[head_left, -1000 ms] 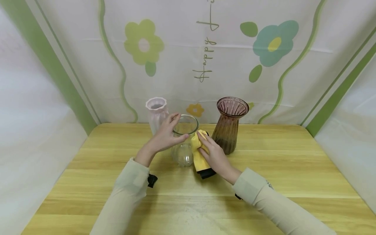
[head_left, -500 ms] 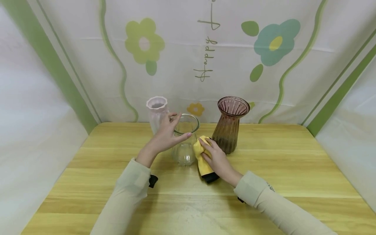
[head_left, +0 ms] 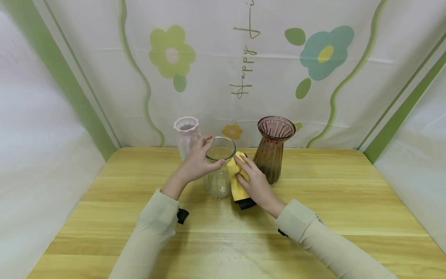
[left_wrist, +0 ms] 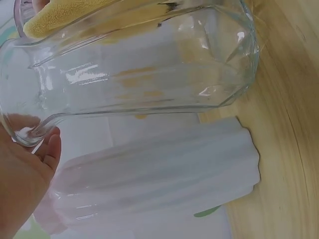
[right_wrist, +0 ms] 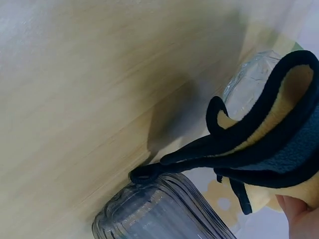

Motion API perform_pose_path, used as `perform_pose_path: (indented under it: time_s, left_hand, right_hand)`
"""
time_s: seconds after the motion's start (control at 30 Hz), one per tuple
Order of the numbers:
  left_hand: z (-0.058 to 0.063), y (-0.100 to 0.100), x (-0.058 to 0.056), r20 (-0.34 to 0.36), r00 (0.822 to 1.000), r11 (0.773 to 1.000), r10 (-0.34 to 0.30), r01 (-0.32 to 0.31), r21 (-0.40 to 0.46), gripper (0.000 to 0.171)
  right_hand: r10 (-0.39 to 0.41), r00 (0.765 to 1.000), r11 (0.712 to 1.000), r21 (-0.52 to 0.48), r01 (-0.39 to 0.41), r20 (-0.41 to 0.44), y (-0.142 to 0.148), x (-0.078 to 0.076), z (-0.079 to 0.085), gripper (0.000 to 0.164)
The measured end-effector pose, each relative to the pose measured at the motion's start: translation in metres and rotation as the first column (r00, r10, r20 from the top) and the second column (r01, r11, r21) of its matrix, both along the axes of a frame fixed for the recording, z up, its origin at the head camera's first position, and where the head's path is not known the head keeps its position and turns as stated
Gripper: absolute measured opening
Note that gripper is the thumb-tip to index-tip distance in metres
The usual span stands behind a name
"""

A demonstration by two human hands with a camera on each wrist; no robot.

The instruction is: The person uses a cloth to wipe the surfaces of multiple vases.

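Note:
A clear glass vase [head_left: 218,186] with a wide round rim stands upright mid-table. My left hand [head_left: 196,166] holds it by the neck from the left, thumb across the near side; in the left wrist view the fingers [left_wrist: 52,149] curl at the flared rim. On the vase's right side, my right hand [head_left: 257,185] grips a bunched yellow cloth [head_left: 239,190] with black edging. That cloth [left_wrist: 70,15] shows through and above the glass in the left wrist view. Its dark-bordered folds [right_wrist: 249,144] fill much of the right wrist view, where most of the right hand is hidden.
Behind the left hand stands a pale pink-white vase [head_left: 187,135] with a scalloped rim. A ribbed purple-brown glass vase [head_left: 270,159] is close to the right hand. The wooden table [head_left: 348,201] ends at a flower-printed curtain [head_left: 209,77].
My right hand and the cloth slid down along the clear vase's side, then came back up. The left hand stays at the neck, its thumb shifting slightly. The vases remain in place.

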State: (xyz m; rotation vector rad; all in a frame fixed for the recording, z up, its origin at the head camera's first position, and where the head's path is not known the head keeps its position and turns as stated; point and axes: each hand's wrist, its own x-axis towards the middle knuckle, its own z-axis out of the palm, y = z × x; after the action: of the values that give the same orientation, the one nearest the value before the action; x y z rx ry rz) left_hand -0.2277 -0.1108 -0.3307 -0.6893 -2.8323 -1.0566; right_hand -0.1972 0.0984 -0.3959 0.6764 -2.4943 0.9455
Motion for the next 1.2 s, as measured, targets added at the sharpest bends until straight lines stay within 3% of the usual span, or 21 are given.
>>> perform_pose_path:
  time_s: [0.37,0.57,0.8,1.03,1.2]
  left_hand:
    - [-0.003,0.002,0.003,-0.010,1.000,1.000,0.007,-0.007,0.014,0.090]
    - [-0.004,0.006,0.003,-0.033,0.998,0.999,0.051,-0.050,0.011,0.092]
    - [-0.001,0.006,0.002,-0.050,0.997,0.998,0.059,-0.059,-0.008,0.092]
    - [0.003,0.003,-0.001,0.008,0.998,0.998,0.061,-0.061,-0.016,0.092]
    - [0.004,0.003,-0.001,0.059,0.997,0.998,0.050,-0.051,0.020,0.091]
  right_hand:
    - [0.001,0.993,0.992,0.122,-0.016,0.117,0.007,0.004,-0.012,0.059]
    - [0.028,0.993,0.985,0.168,-0.047,0.114,0.014,0.005,-0.020,0.056]
    - [0.025,0.998,0.989,0.142,-0.034,0.063,0.012,0.003,-0.016,0.056]
    - [0.022,0.999,0.999,0.040,-0.021,-0.026,0.003,0.000,-0.001,0.058]
    - [0.021,0.999,1.000,-0.001,-0.021,-0.028,-0.001,0.001,0.006,0.057]
